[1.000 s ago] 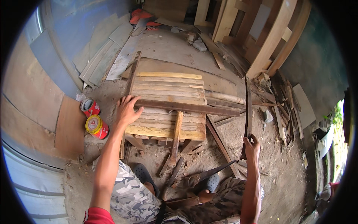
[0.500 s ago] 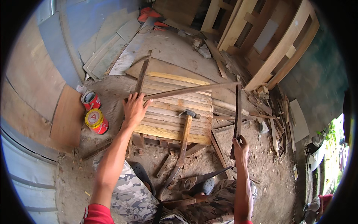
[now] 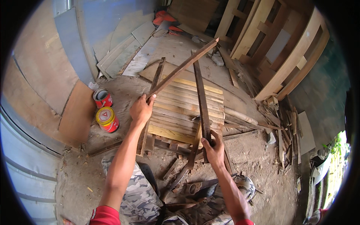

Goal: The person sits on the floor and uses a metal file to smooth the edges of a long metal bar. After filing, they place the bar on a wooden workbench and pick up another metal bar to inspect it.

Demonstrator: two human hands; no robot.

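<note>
My left hand (image 3: 141, 110) grips the near end of a long dark wooden strip (image 3: 183, 66) that slants up and away to the right. In my right hand (image 3: 213, 145) is a second dark strip (image 3: 200, 99), held by its lower end and standing nearly upright. The two strips cross above a slatted wooden pallet (image 3: 180, 108) lying on the dirt floor. A hammer's handle (image 3: 194, 148) leans on the pallet's near edge beside my right hand, its head hidden by the strip. My camouflage-clad knees (image 3: 140, 195) show below.
Two red paint cans (image 3: 105, 109) stand left of the pallet. Flat boards (image 3: 123, 48) lean by the left wall. Wooden frames (image 3: 270, 45) stand at the back right. Scrap sticks and rubble (image 3: 277, 127) litter the ground on the right.
My left hand has lifted the long strip off the pallet, its far end swinging up. My right hand has brought its strip left, over the pallet, until the two cross.
</note>
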